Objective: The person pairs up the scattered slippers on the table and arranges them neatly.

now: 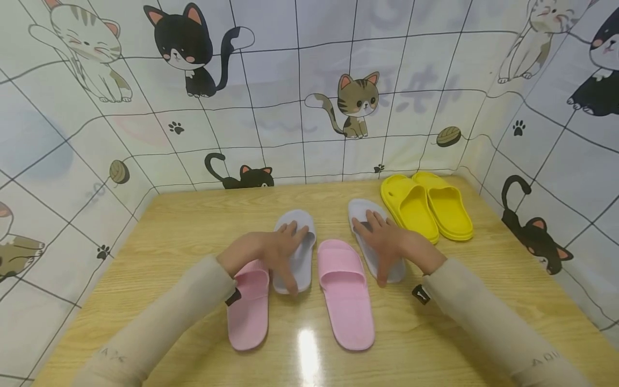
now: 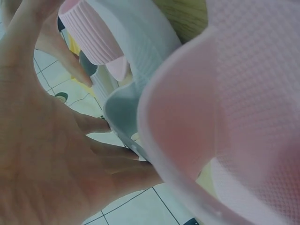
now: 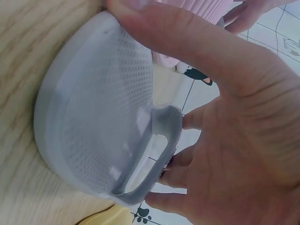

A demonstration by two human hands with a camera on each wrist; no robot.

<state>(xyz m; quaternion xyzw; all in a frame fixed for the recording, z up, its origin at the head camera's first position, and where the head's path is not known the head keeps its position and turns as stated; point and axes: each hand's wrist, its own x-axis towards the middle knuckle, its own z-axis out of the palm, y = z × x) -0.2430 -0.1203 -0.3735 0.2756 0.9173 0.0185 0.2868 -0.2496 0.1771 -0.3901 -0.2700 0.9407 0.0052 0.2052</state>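
Observation:
Two light grey slippers lie apart on the wooden table. My left hand [image 1: 278, 250], its fingers spread, is over the left grey slipper [image 1: 302, 264]; in the left wrist view its fingertips are near the strap, partly hidden by a pink slipper [image 2: 183, 108]. Over the right grey slipper [image 1: 397, 271] is my right hand [image 1: 390, 243]. The right wrist view has its fingers at the strap of that slipper [image 3: 93, 112] and its thumb by the heel edge. Neither hand visibly grips. One pink slipper [image 1: 248, 322] lies below my left wrist, the other pink slipper [image 1: 348, 309] between the hands.
A pair of yellow slippers [image 1: 419, 212] sits at the back right of the table [image 1: 193, 333], next to the right grey slipper. A white cloth [image 1: 275, 70] with printed cats and grid lines rises behind and at both sides.

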